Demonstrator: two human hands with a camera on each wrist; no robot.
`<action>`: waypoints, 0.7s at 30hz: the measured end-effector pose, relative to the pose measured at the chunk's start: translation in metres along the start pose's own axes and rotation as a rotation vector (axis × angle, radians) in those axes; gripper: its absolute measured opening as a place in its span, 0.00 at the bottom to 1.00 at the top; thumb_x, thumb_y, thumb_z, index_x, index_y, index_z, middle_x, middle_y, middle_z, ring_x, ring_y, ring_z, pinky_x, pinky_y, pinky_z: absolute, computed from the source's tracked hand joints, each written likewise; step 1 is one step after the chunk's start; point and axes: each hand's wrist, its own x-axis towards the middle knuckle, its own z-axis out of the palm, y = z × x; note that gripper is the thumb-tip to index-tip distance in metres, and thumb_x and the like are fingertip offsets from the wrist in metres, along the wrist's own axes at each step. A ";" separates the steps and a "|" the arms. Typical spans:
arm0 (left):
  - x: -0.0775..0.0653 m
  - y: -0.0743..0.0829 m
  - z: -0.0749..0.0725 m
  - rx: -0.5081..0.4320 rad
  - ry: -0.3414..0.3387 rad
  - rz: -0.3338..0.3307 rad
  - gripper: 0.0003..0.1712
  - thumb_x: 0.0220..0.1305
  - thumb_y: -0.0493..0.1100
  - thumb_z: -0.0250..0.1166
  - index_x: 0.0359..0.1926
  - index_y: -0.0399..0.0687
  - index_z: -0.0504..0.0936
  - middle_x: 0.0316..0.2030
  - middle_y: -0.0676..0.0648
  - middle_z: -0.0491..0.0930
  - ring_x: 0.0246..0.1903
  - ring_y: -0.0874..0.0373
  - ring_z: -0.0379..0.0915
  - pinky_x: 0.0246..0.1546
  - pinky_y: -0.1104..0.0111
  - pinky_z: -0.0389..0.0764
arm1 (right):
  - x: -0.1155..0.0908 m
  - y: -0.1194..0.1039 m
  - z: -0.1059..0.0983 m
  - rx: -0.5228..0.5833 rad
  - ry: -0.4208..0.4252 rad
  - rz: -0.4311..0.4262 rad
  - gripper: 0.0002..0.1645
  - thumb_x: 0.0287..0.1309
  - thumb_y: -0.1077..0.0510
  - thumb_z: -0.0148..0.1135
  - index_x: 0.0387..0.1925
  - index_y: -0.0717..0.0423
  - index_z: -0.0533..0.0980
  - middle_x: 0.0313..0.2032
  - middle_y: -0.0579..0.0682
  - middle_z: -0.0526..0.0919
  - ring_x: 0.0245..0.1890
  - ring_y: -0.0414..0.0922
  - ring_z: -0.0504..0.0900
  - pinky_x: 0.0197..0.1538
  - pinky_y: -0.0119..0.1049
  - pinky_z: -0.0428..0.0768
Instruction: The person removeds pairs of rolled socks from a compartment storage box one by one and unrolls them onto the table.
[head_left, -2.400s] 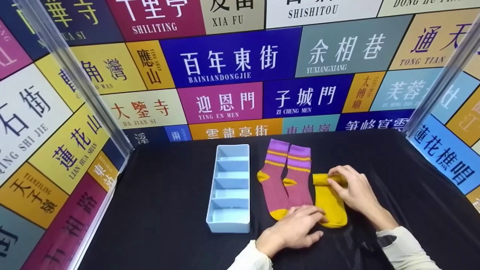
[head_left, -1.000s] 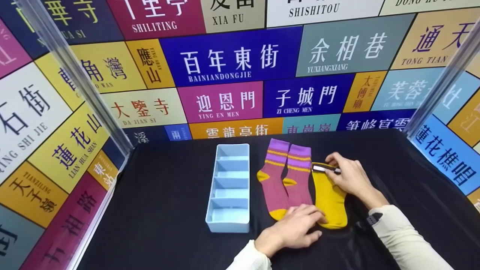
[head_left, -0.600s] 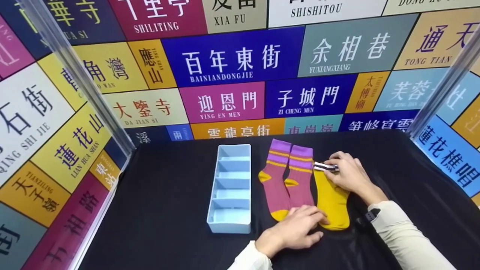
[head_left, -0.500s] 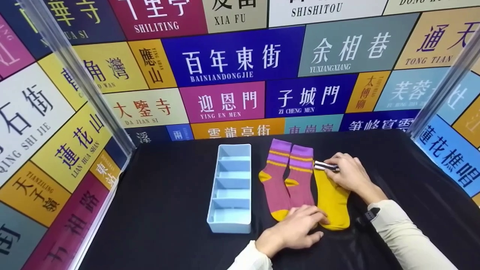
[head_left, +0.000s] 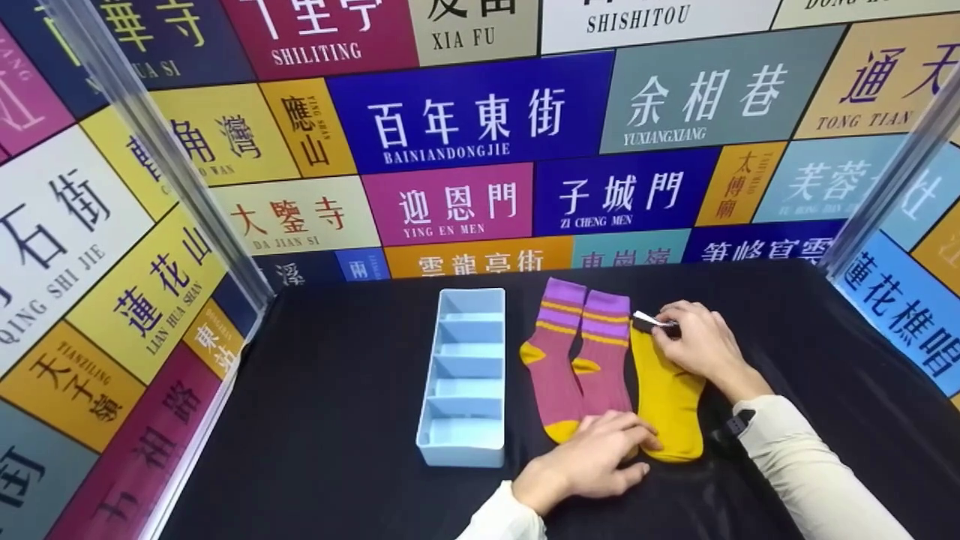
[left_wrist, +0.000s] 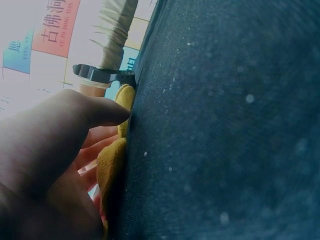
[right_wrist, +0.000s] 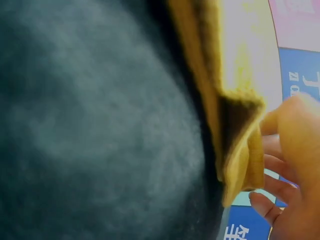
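A yellow sock (head_left: pixel 670 412) lies flat, toe toward the person. My right hand (head_left: pixel 703 343) pinches its far cuff edge between thumb and fingers, where a black and white part shows. In the right wrist view the yellow cuff (right_wrist: pixel 255 157) stands raised beside the hand. Fingers of my left hand (head_left: pixel 591 456) lie spread over the toe ends of the pink and purple striped socks (head_left: pixel 553 367) and reach the yellow sock's toe. Yellow fabric (left_wrist: pixel 111 162) also shows beside these fingers in the left wrist view.
Left of the socks stands a light blue box (head_left: pixel 428 375) with several compartments in a row. Black cloth (head_left: pixel 337 420) covers the table. Walls of coloured sign panels (head_left: pixel 472 112) and clear posts (head_left: pixel 187 165) enclose the back and sides.
The right hand has moved away from the person, drawing up the yellow sock's rolled cuff. Its black and white part has come into view. The left hand has stayed in place.
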 end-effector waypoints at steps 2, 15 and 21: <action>0.001 0.000 0.000 -0.008 -0.006 -0.005 0.18 0.80 0.54 0.61 0.65 0.63 0.82 0.66 0.64 0.77 0.67 0.67 0.69 0.66 0.70 0.70 | -0.001 0.002 -0.001 -0.011 -0.013 0.003 0.15 0.62 0.55 0.73 0.46 0.61 0.88 0.51 0.59 0.87 0.51 0.62 0.82 0.53 0.58 0.75; 0.001 0.001 0.000 -0.028 -0.014 -0.017 0.18 0.80 0.54 0.62 0.65 0.64 0.82 0.67 0.65 0.76 0.69 0.67 0.68 0.70 0.68 0.69 | 0.001 0.003 -0.002 0.019 0.075 0.241 0.13 0.65 0.52 0.74 0.38 0.51 0.76 0.35 0.56 0.83 0.34 0.61 0.82 0.34 0.60 0.78; 0.000 -0.002 0.000 -0.043 -0.026 -0.017 0.19 0.79 0.54 0.63 0.67 0.65 0.80 0.67 0.65 0.76 0.69 0.68 0.68 0.70 0.68 0.69 | -0.001 0.006 -0.002 0.001 0.048 0.268 0.10 0.68 0.49 0.72 0.38 0.51 0.88 0.46 0.57 0.85 0.44 0.63 0.84 0.44 0.67 0.82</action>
